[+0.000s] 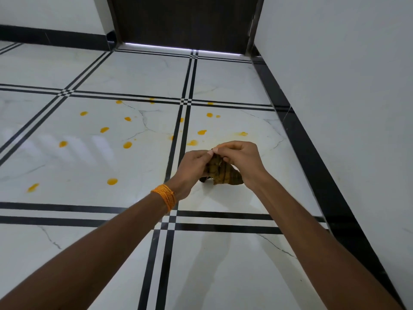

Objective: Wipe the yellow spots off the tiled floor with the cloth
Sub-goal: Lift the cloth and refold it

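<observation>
A crumpled, yellow-stained striped cloth [223, 173] hangs between both hands, just above the white tiled floor [100, 166]. My left hand [192, 166], with an orange thread band at the wrist, pinches the cloth's top edge. My right hand [241, 159] grips the same edge from the right, its fingertips touching the left ones. Several yellow spots [127, 144] dot the tiles to the left and beyond the hands. A faint yellow smear [242, 133] lies just past my right hand.
Black double lines [176, 139] divide the tiles. A white wall with a black skirting [312, 166] runs along the right side. A dark door [185, 21] closes the far end, with another wall and skirting at the far left.
</observation>
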### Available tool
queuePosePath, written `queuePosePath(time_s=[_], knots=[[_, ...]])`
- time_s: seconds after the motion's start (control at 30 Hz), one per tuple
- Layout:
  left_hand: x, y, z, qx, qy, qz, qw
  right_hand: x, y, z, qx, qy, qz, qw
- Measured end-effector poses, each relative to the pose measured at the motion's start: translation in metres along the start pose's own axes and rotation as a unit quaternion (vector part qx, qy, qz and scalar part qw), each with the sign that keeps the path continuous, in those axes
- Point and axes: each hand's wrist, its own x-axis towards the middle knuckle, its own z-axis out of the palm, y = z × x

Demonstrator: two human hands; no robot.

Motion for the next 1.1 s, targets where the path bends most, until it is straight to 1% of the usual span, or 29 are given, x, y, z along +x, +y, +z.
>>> queuePosePath(time_s=[0.07, 0.13, 0.23, 0.33, 0.37, 0.43, 0.53, 0.63, 0.7, 0.8, 0.87, 0.9, 0.97, 1.1], knots=[[0.0, -0.001, -0.001, 0.037, 0.019, 0.025, 0.999, -0.001, -0.001, 0.001, 0.032, 0.009, 0.017, 0.999], [0.0, -0.001, -0.001, 0.048, 0.035, 0.037, 0.998, -0.002, -0.002, 0.002, 0.065, 0.004, 0.032, 0.997], [-0.002, 0.001, -0.002, 0.017, 0.053, 0.036, 0.998, -0.004, -0.002, -0.003, 0.133, -0.03, 0.072, 0.988], [-0.003, 0.005, -0.001, -0.036, 0.055, 0.005, 0.998, -0.004, 0.002, -0.008, 0.188, -0.071, 0.105, 0.974], [-0.003, 0.005, 0.0, -0.042, 0.058, -0.004, 0.997, -0.005, 0.004, -0.008, 0.186, -0.071, 0.103, 0.975], [-0.003, 0.003, 0.001, -0.033, 0.075, -0.012, 0.997, -0.006, 0.006, -0.005, 0.147, -0.054, 0.083, 0.984], [-0.006, 0.002, 0.002, 0.002, 0.086, 0.003, 0.996, -0.007, 0.007, -0.001, 0.096, -0.042, 0.068, 0.992], [-0.008, 0.006, 0.001, 0.022, 0.052, 0.014, 0.998, -0.005, 0.004, -0.004, 0.135, -0.051, 0.113, 0.983], [-0.008, 0.01, 0.001, 0.02, 0.037, -0.011, 0.999, -0.003, 0.001, -0.006, 0.178, -0.036, 0.126, 0.975], [-0.007, 0.011, -0.003, -0.03, 0.054, -0.05, 0.997, -0.004, -0.002, -0.003, 0.255, -0.014, 0.118, 0.96], [-0.008, 0.011, -0.004, -0.086, 0.063, -0.065, 0.992, -0.009, -0.005, 0.002, 0.271, -0.033, 0.113, 0.955], [-0.008, 0.011, -0.005, -0.102, 0.069, -0.069, 0.99, -0.01, -0.006, 0.004, 0.259, -0.044, 0.107, 0.959], [-0.007, 0.012, -0.006, -0.103, 0.092, -0.071, 0.988, -0.011, -0.007, 0.005, 0.2, -0.054, 0.086, 0.975], [-0.004, 0.014, -0.011, -0.037, 0.173, -0.046, 0.983, -0.011, -0.011, 0.003, 0.066, -0.072, 0.048, 0.994]])
